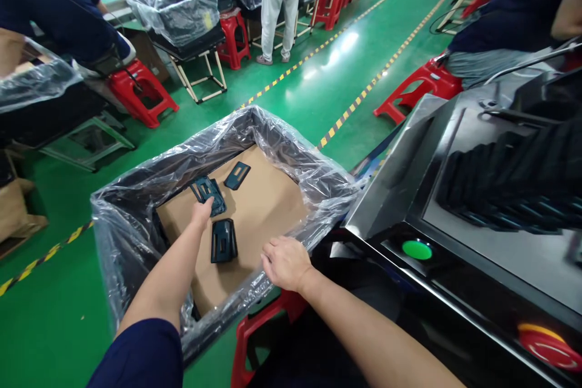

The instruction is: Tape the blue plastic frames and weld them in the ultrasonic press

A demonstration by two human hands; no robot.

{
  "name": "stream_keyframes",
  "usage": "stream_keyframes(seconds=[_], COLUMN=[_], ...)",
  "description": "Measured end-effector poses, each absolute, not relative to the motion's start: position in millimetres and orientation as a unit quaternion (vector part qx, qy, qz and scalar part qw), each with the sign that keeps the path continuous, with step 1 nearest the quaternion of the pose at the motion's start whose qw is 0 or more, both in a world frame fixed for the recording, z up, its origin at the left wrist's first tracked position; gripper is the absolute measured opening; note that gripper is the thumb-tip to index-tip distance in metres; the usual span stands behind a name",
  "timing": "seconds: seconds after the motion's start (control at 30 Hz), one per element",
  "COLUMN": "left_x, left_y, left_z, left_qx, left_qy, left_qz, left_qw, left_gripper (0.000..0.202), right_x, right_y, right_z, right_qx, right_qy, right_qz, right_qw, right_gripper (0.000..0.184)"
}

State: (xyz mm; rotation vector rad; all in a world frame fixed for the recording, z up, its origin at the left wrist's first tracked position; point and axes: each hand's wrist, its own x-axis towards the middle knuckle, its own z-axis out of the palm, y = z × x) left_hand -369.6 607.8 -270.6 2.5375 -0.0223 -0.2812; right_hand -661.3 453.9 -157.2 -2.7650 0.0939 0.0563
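Dark plates (pixel 223 241) are resting left of centre on cardboard (pixel 277 194) in the bin (pixel 182 163), which is probably keeping them flat, while the left hand (pixel 202 212) is holding at least one in its fingers and the right hand (pixel 286 262) is curling by the near rim, its grip uncertain.

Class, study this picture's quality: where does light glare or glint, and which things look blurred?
Head view: white glare on the green floor; head view: bright glints along the creased plastic liner; head view: the stacked dark parts and red knob at right look smeared, more so than the left hand.
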Motion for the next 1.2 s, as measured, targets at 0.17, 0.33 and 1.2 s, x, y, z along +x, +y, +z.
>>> stream_keyframes(seconds=[0.17, 0.33, 1.2], left_x=[-393.2, -428.3, -475.3], left_y=[639.4, 665.3, 696.4], left_z=[-247.2, -242.9, -248.7], left_qx=[0.95, 0.903, 0.929], left_qy=[-0.194, -0.399, -0.348], left_qz=[-0.096, -0.103, -0.123], left_qw=[0.225, 0.121, 0.026], left_gripper=[0.028, 0.012, 0.044], right_x=[-662.2, -662.8, -663.5], right_y=[455.3, 456.1, 456.3], right_z=[-156.4, -157.2, -158.2], right_qx=[-0.983, -0.984, -0.985], right_qy=[0.038, 0.035, 0.037], right_qz=[0.017, 0.012, 0.016], right_qw=[0.18, 0.175, 0.17], right_gripper=[0.027, 0.026, 0.031])
